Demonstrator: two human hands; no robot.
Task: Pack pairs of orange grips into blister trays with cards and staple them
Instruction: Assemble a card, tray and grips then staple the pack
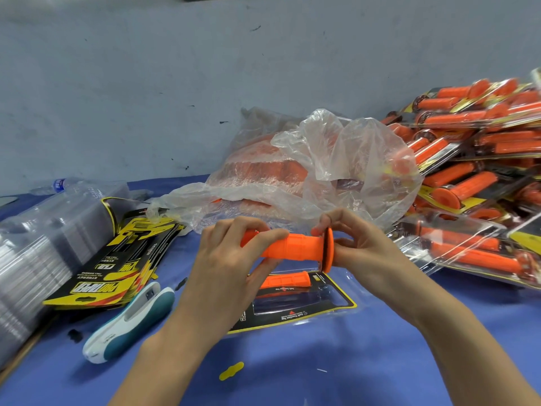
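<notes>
Evidently aligning it for the blister tray below, where its partner lies, the left grip wraps the orange handlebar sleeve while the right grip pinches its flange.

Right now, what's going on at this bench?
A person holds one orange grip in both hands above the blister tray: left hand round the plain end, right hand at the flange. A second grip already lies in the tray on its card. The stapler lies at left, finished packs piled at right.
</notes>
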